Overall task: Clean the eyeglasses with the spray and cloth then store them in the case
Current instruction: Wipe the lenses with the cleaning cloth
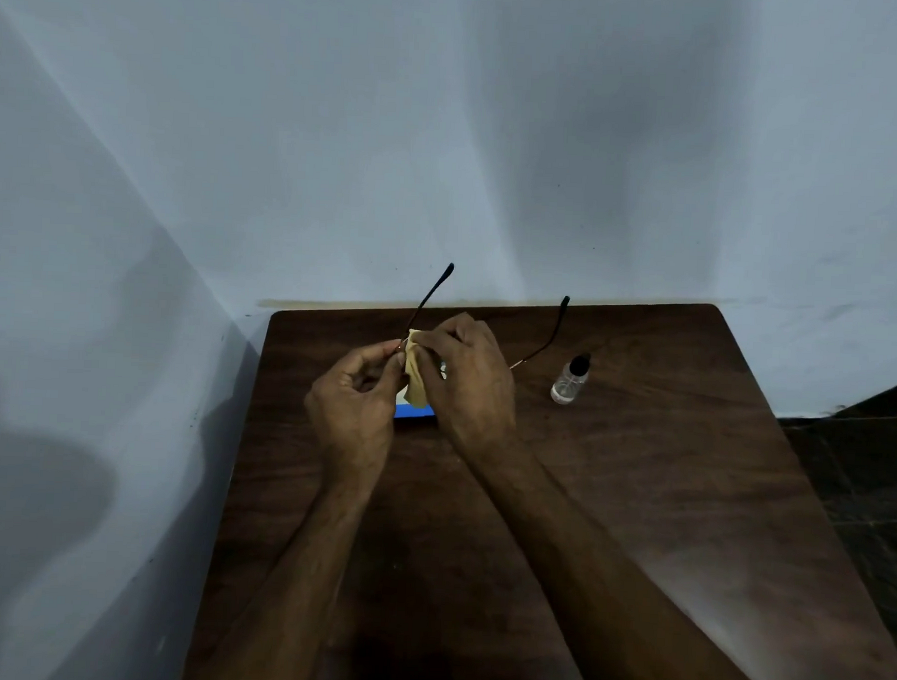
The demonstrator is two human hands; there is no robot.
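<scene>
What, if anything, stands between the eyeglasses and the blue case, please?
Nothing visible does. The left hand holds the eyeglasses over the case while the right hand presses the cloth on them; its lid is hidden.

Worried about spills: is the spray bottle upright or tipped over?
Upright: the spray bottle stands on its base on the table.
</scene>
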